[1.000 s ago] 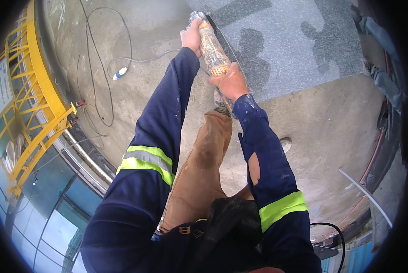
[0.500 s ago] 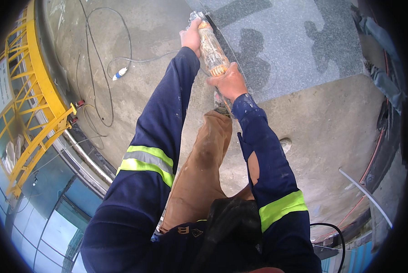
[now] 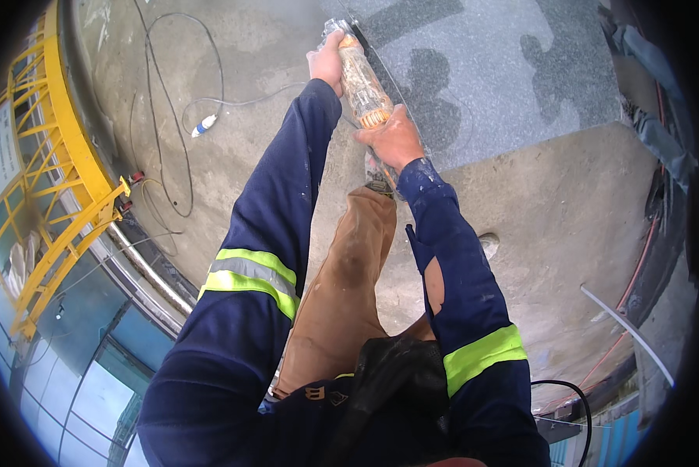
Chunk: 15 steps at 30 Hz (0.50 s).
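A dusty orange angle grinder, its body wrapped in clear plastic, lies between my two hands along the left edge of a grey speckled stone slab. My left hand is closed around its far end, near the head. Around the rear part, my right hand has its fingers wrapped, with the thumb toward the orange ring. A dark strip follows the slab's edge beside the tool. The grinder's disc cannot be made out, and the right hand hides part of the handle.
Black cable loops over the concrete floor at left, with a white and blue plug connector. Beyond it stands a yellow metal frame. My trousered leg is below the tool. At right are a pale hose and blue-grey cloth.
My hands and the grinder keep nearly the same place. The far floor and the slab look slightly hazier.
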Tool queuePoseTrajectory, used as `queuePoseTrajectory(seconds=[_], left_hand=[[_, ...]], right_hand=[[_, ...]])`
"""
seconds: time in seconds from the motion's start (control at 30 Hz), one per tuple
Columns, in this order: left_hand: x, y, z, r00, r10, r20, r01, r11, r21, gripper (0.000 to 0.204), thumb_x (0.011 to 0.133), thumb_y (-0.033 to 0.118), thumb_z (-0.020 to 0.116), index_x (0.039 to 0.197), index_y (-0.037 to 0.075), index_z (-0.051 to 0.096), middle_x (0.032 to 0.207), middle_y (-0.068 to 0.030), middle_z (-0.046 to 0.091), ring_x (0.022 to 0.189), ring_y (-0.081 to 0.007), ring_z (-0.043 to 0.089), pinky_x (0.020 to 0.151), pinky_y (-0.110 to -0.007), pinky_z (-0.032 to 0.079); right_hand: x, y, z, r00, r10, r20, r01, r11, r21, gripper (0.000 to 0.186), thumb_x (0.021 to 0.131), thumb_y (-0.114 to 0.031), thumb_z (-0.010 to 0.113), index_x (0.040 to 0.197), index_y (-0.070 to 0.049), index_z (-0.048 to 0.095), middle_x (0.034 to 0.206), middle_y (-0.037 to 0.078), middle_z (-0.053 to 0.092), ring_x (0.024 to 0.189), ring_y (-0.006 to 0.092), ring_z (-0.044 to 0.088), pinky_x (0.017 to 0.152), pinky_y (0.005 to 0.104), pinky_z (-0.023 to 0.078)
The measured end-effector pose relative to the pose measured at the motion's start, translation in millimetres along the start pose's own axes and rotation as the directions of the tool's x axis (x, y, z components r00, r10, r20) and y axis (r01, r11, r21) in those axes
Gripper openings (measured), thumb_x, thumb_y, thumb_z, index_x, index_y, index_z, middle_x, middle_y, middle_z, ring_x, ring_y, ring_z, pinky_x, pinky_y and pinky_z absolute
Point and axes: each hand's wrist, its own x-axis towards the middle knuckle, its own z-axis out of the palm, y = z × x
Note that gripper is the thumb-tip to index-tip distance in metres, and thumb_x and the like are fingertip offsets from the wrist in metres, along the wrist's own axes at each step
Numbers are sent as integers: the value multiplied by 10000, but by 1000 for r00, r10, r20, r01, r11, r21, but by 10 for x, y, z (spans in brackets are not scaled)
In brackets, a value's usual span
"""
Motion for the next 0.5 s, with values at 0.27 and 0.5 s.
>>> queuePoseTrajectory(seconds=[0.27,0.5], left_hand=[[-201,-109,-115,993,-31,114,41,995,-89,784,905,297,766,1317,-97,228,1041,-287,602,779,-345,716,632,-506,622],[-309,-224,-77,1000,2,-5,-3,1000,-11,454,972,351,669,1071,-92,652,920,-181,705,730,-289,721,664,-461,606]], right_hand=[[-202,179,7,1000,0,-6,1,999,48,657,784,-219,860,1187,76,432,1039,293,699,686,284,750,586,380,603],[-299,232,-1,1000,-3,-21,4,999,41,661,780,-219,864,1182,67,424,1036,303,695,655,285,743,574,384,607]])
